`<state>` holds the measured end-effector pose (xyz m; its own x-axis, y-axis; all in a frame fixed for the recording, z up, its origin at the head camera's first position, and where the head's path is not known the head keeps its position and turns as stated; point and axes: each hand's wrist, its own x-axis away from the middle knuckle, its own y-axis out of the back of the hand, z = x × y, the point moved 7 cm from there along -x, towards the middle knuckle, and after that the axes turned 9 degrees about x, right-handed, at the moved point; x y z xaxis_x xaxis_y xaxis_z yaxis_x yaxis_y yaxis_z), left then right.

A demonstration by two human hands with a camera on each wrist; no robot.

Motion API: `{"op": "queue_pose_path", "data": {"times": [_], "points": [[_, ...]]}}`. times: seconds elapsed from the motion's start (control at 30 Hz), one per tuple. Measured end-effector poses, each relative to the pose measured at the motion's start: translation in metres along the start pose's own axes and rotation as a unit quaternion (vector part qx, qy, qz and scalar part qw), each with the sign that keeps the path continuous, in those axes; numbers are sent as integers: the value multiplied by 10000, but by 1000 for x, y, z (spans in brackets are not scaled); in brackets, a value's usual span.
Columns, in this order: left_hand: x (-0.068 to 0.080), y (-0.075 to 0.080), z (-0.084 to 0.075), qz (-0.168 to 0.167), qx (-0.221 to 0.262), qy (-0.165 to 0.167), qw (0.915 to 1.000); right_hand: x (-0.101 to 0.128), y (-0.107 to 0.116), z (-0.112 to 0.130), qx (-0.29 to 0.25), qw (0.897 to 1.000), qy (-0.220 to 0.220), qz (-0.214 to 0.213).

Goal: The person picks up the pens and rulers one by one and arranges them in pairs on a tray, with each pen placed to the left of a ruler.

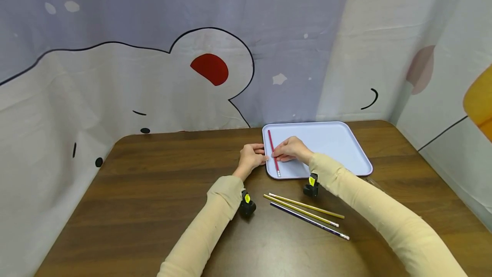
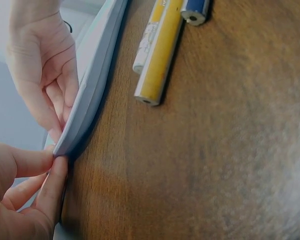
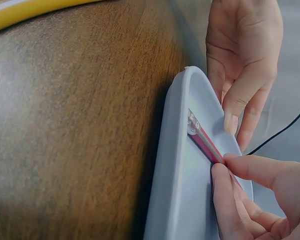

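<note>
A red pencil [image 1: 273, 153] lies along the left side of a pale lavender tray [image 1: 326, 140], its eraser end toward the near edge. My right hand [image 1: 292, 149] pinches the pencil near its middle between thumb and finger, as the right wrist view also shows. At the tray's left rim, my left hand [image 1: 251, 156] grips the edge, thumb on top and fingers beneath or against the outside. In front of the tray lie two yellow pencils [image 1: 303, 211] and a dark blue pencil [image 1: 309, 220], side by side at a slant.
The brown wooden table [image 1: 153, 195] stretches left of the tray. A patterned curtain [image 1: 153, 84] hangs behind the table and on the right. Something thin and transparent [image 1: 373, 183] lies by the tray's near right corner, partly behind the right sleeve.
</note>
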<state>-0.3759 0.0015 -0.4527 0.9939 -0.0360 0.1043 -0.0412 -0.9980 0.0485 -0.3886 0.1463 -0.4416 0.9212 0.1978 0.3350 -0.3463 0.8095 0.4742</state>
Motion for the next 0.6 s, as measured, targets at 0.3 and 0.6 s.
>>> {"op": "queue_pose_path", "data": {"times": [0.3, 0.6], "points": [[0, 0, -1, -19, -30, -3, 10000, 2, 1, 2, 132, 9999, 18, -3], [0, 1, -1, -53, -88, -42, 9999, 2, 2, 2, 243, 9997, -47, -33]]}}
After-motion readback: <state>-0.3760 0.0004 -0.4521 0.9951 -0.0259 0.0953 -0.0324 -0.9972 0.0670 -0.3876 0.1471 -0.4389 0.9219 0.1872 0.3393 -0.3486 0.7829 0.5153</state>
